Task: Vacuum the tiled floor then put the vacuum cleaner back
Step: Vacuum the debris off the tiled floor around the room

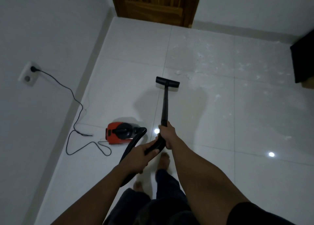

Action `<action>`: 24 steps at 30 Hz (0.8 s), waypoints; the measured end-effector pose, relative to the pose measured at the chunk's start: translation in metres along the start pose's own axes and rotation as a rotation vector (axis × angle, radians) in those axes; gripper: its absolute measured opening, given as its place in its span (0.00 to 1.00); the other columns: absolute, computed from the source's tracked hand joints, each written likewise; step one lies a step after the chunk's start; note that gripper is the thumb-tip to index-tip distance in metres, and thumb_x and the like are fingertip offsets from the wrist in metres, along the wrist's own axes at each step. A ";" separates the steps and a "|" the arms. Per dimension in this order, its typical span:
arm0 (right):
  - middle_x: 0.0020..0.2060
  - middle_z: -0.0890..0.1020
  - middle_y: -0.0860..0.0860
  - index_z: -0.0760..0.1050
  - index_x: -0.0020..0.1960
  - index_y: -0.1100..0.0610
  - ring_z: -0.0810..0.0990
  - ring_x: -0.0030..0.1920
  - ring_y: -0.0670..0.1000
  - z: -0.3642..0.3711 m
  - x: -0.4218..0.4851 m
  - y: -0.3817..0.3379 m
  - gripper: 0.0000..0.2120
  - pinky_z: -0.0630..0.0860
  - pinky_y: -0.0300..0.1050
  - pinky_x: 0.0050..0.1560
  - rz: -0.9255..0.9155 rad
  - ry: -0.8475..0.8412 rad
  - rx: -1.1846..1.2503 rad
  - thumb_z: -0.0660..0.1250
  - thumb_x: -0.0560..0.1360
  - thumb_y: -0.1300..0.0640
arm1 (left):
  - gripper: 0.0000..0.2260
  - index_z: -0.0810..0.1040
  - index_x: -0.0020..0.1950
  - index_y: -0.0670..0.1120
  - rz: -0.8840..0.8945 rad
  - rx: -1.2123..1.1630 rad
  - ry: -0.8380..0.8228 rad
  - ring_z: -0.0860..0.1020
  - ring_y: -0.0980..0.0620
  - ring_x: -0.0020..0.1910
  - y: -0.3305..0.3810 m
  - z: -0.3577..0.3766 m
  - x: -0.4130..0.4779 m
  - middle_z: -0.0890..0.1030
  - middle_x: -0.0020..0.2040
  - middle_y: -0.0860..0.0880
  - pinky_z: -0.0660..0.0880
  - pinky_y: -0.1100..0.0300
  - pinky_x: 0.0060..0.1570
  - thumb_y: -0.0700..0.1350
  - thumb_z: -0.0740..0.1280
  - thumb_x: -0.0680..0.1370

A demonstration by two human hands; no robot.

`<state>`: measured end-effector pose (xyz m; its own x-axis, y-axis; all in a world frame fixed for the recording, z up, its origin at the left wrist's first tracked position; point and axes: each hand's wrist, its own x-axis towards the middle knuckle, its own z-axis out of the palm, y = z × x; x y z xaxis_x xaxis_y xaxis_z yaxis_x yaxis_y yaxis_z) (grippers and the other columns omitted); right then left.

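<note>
- Vacuum wand (164,104): stiff, light; my right hand (167,134) wraps its upper end, my left hand (141,158) holds the bendy hose (134,143).
- Nozzle (167,82) glides easily over slick tiled floor (220,156).

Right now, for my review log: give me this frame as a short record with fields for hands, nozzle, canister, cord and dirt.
left hand: gripping the black hose handle
right hand: gripping the wand at its lower end
floor nozzle: flat on the white tiled floor, just short of the debris
canister vacuum: red and black, on the floor at left
power cord: plugged into wall socket
white debris: scattered beyond and right of the nozzle
</note>
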<state>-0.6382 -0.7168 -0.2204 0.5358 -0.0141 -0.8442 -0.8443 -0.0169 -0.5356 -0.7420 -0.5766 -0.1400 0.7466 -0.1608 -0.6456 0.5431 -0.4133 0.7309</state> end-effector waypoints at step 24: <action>0.74 0.73 0.61 0.62 0.81 0.52 0.74 0.73 0.63 0.039 -0.117 0.289 0.28 0.71 0.61 0.74 0.059 0.110 -0.110 0.64 0.83 0.54 | 0.22 0.65 0.77 0.64 -0.071 0.137 -0.164 0.76 0.69 0.33 -0.197 0.080 -0.190 0.84 0.56 0.51 0.70 0.74 0.37 0.58 0.63 0.82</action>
<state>-0.9452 -0.6809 -0.2777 0.4875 -0.1277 -0.8637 -0.8720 -0.1218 -0.4742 -1.0211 -0.5360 -0.1790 0.6298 -0.2654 -0.7300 0.5264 -0.5453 0.6524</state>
